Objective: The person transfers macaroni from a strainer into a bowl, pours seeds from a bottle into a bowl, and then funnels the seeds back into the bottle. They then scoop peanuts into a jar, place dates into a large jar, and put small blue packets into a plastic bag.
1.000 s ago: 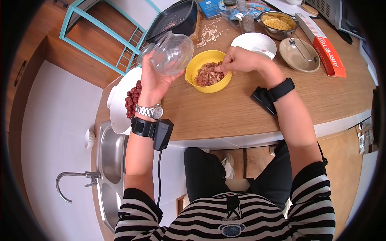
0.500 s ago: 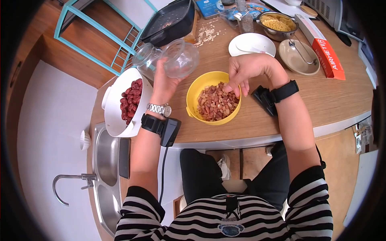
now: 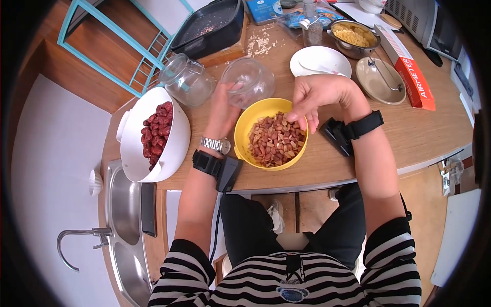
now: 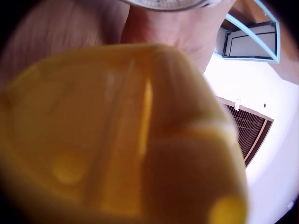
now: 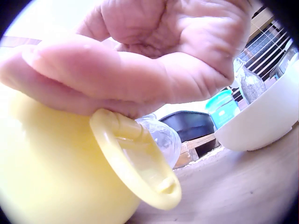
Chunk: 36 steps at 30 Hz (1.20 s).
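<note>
My left hand (image 3: pixel 225 110) holds a round clear glass bowl (image 3: pixel 253 77), its fingers partly seen through the glass. My right hand (image 3: pixel 327 94) grips the right rim of a yellow bowl (image 3: pixel 244 120), thumb on the inner side. Small reddish-brown and tan pieces like raisins (image 3: pixel 276 140) fill much of its bottom. In the right wrist view, the fingers lie over the rim beside the yellow loop handle (image 5: pixel 140 177). The translucent yellow bowl wall (image 4: pixel 117 140) covers most of the left wrist view and hides the left fingers.
A clip-top glass jar (image 3: pixel 186 84) stands behind my left wrist. Left is a white bowl (image 3: pixel 176 138) of red dates, by the sink (image 3: pixel 125 225). White plates (image 3: pixel 319 53), a beige bowl (image 3: pixel 363 71), a steel bowl of yellow food (image 3: pixel 353 48) and a long box (image 3: pixel 409 71) sit right.
The yellow bowl has come nearer to my body. My right hand has gone from the pieces inside to its rim. My left hand and glass bowl have moved right.
</note>
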Tool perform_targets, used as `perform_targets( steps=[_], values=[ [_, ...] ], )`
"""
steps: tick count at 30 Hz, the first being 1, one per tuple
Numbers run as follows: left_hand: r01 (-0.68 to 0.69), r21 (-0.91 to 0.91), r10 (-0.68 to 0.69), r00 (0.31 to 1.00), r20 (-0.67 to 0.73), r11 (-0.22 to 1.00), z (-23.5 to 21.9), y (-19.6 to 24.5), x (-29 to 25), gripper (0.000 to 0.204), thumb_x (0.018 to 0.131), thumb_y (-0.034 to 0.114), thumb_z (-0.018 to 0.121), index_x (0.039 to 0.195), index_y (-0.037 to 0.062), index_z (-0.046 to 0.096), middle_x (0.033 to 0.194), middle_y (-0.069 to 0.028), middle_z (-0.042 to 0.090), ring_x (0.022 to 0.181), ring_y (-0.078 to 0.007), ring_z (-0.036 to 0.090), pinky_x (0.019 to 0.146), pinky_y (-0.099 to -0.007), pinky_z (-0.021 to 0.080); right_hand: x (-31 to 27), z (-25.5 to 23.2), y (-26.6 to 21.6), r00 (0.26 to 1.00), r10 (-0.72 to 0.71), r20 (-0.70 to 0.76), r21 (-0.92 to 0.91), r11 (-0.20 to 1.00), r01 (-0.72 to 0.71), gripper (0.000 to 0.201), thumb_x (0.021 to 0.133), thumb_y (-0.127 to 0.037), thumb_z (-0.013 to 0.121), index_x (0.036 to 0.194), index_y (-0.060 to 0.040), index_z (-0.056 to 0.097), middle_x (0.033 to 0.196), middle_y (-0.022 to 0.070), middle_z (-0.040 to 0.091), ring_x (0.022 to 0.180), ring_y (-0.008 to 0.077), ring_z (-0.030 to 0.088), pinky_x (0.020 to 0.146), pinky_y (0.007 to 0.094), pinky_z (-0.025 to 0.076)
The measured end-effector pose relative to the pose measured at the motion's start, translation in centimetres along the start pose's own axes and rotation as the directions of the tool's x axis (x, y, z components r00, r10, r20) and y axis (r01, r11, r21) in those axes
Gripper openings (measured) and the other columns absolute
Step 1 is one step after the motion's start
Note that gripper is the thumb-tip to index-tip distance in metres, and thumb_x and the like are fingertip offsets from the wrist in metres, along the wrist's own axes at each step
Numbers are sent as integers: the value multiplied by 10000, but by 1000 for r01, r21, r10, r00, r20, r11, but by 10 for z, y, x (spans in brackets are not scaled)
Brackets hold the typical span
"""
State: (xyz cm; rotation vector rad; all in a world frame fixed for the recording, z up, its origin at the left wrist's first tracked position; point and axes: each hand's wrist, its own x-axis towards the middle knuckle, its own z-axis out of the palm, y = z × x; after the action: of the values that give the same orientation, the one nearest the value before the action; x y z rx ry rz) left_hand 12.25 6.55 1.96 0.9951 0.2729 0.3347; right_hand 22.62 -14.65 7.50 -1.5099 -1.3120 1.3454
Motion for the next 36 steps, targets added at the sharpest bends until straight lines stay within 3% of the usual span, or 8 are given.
perform_targets(
  steps=[14, 17, 19, 20, 22, 25, 29, 36],
  values=[
    [-95, 123, 97, 995, -5, 988, 20, -1, -15, 362, 772, 116, 455, 1118, 23, 402, 1004, -88, 488, 882, -169, 501, 772, -298, 432, -1, -3, 4, 997, -77, 13, 98, 992, 76, 294, 742, -252, 602, 674, 34, 613, 604, 123, 595, 446, 166, 578, 415, 214, 478],
    [-96, 149, 100, 995, -23, 984, 22, -1, -16, 366, 779, 122, 450, 1126, 18, 403, 1012, -91, 493, 893, -167, 503, 770, -296, 435, -1, -10, 3, 979, -137, -153, 62, 987, 148, 266, 753, -244, 593, 691, 14, 619, 600, 97, 597, 462, 130, 573, 400, 203, 449],
    [-100, 156, 104, 994, -21, 983, 23, 1, -19, 347, 783, 129, 449, 1108, 13, 420, 1002, -90, 501, 888, -161, 504, 752, -288, 438, 7, -21, 11, 571, -308, -761, -301, 947, 110, 250, 757, -266, 576, 719, -24, 628, 593, 98, 597, 492, 162, 580, 426, 246, 438],
    [-130, 285, 147, 988, -40, 950, 24, 3, -23, 255, 787, 169, 436, 989, 14, 454, 907, -88, 509, 800, -165, 505, 679, -278, 430, 7, -25, 13, 569, -305, -763, -300, 948, 106, 250, 757, -266, 576, 719, -24, 628, 593, 98, 597, 492, 162, 580, 426, 246, 438],
    [-151, 409, 189, 981, -54, 900, 21, 4, -23, 218, 792, 208, 424, 870, 15, 488, 811, -86, 516, 711, -169, 505, 605, -268, 422, 3, -31, 19, 117, -478, -870, -485, 794, -366, 248, 752, -289, 558, 739, -51, 627, 605, 127, 590, 567, 246, 587, 500, 317, 449],
    [-189, 433, 242, 968, -70, 881, 13, 1, -19, 220, 790, 217, 420, 820, 19, 511, 772, -78, 527, 681, -151, 493, 592, -249, 400, -4, -35, 23, 24, -485, -874, -411, 712, -569, 243, 737, -315, 554, 737, -84, 630, 618, 146, 580, 605, 316, 570, 564, 364, 455],
    [-199, 372, 237, 970, -60, 907, 9, -2, -15, 239, 794, 234, 450, 892, 22, 502, 837, -71, 518, 699, -143, 484, 613, -252, 399, -7, -29, 23, 194, -244, -950, -293, 488, -822, 308, 683, -296, 625, 800, -12, 598, 730, 161, 597, 708, 298, 581, 632, 360, 456],
    [-159, 323, 181, 983, -39, 933, 5, 2, -13, 303, 797, 247, 505, 1000, 24, 476, 907, -58, 483, 760, -129, 465, 677, -255, 387, -8, -27, 30, 330, -113, -937, -346, 416, -841, 293, 616, -184, 670, 827, -5, 573, 840, 199, 577, 825, 310, 557, 702, 361, 451]
  ],
)
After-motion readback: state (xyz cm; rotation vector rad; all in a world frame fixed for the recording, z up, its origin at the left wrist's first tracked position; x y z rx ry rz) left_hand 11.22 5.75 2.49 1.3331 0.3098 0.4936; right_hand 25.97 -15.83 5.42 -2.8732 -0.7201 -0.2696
